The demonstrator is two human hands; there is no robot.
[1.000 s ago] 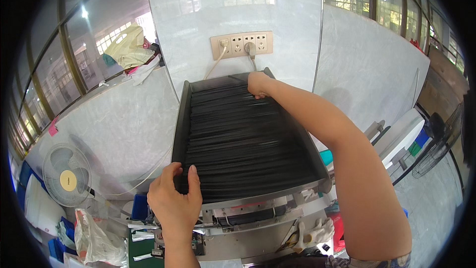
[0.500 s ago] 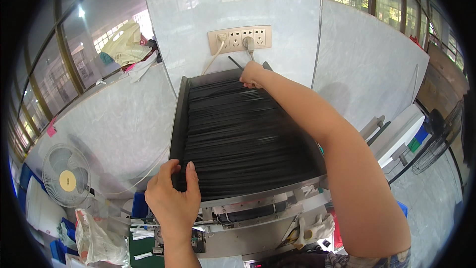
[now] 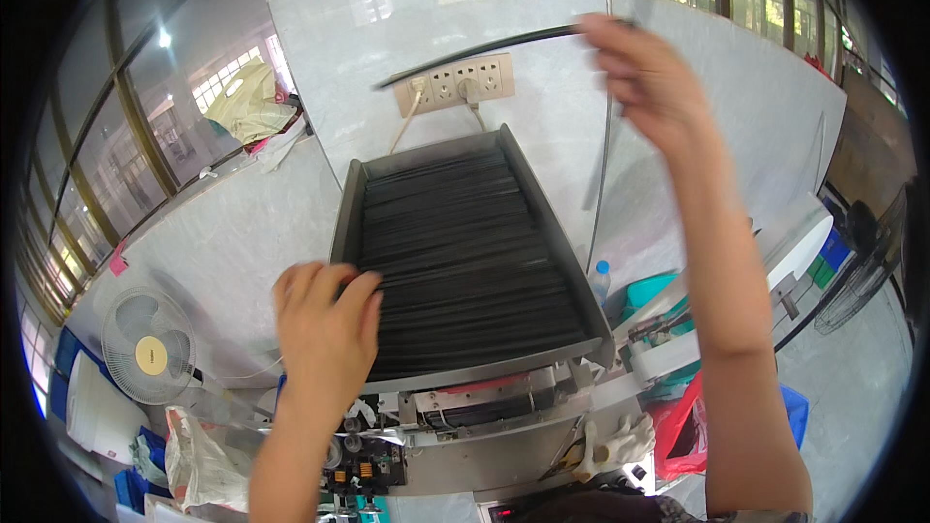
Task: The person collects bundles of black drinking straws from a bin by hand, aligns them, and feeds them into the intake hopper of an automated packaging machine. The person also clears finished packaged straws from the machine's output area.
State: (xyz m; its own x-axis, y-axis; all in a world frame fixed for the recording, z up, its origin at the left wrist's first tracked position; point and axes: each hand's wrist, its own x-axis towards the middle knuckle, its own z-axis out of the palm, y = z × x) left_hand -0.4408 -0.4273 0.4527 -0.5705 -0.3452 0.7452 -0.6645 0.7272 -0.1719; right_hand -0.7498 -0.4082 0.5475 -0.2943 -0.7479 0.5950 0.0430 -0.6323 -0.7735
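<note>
A metal tray point(image 3: 523, 184) on a machine holds a dense layer of long thin black strips point(image 3: 446, 252) lying crosswise. Raised beyond the tray's far right side, my right hand point(image 3: 659, 82) pinches one end of a single long black strip point(image 3: 484, 45). This strip stretches leftward across the front of the wall socket, slightly bent. My left hand point(image 3: 329, 320) is at the tray's near left edge, fingers loosely curled and thumb apart, with nothing seen in it. Its fingertips are partly hidden.
The wall socket panel point(image 3: 455, 84) with two plugs is behind the tray. A white fan point(image 3: 150, 353) stands left. Machine parts point(image 3: 363, 470) and a white glove point(image 3: 620, 447) lie at the front. A red bag point(image 3: 678, 436) and a dark fan point(image 3: 862, 271) are right.
My right hand has risen from the tray's far end and moved right, drawing the black strip up out of the tray. My left hand stays by the near left edge, its fingers drawn closer together.
</note>
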